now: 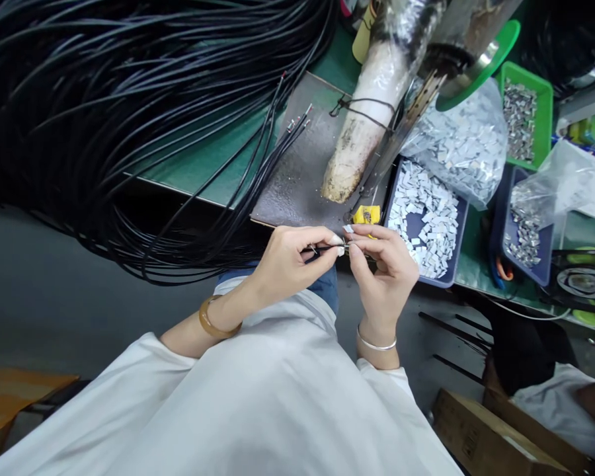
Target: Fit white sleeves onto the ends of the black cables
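Near the bench's front edge, my left hand is closed around a thin black cable, thumb and forefinger pinching it close to its end. From the right, my right hand meets it, thumb and fingers closed on the thin wires at the cable's tip. A small pale patch shows at my right forefinger's tip; whether it is a nail or a loose piece I cannot tell. Just beyond the fingers sits a yellow block at the foot of a machine. The dark plate lies behind my left hand, with several stripped cable ends over it.
A large bundle of black cables fills the left. Right of my hands stands a blue tray of small white pieces, with a plastic bag, green bin and second blue tray beyond. A wrapped machine arm overhangs the plate.
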Demonstrator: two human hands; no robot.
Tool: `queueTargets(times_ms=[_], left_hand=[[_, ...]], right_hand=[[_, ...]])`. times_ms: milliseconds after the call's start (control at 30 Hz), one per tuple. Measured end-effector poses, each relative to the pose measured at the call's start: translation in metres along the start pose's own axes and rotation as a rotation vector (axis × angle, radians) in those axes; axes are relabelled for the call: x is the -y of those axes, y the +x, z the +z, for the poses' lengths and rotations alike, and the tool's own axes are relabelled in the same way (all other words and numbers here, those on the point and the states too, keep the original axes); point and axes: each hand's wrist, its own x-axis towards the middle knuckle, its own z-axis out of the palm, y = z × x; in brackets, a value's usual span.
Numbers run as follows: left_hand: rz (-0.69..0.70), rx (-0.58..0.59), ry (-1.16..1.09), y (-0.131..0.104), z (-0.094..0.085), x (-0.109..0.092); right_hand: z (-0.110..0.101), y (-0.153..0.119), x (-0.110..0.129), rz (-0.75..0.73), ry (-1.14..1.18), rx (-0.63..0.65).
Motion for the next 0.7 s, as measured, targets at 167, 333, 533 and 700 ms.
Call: queueTargets(times_ms=[167, 333, 533, 700], left_hand=[[-0.074, -0.001, -0.168, -0.001, 0.008, 0.000], [-0.241, 0.017, -0.333, 0.007, 0.005, 0.000], [-0.289, 0.003, -0.362, 0.015, 0.003, 0.001], [-0.312, -0.017, -0.438, 0.017, 0.006, 0.000]], right_hand=[[0.006, -0.003, -0.010, 0.102, 0.217, -0.001], [0.004, -0.001, -0.005, -0.004, 0.092, -0.251], [0.003, -0.007, -0.002, -0.176, 0.059, -0.165], [0.004, -0.010, -0.009, -0.264, -0.078, -0.146]])
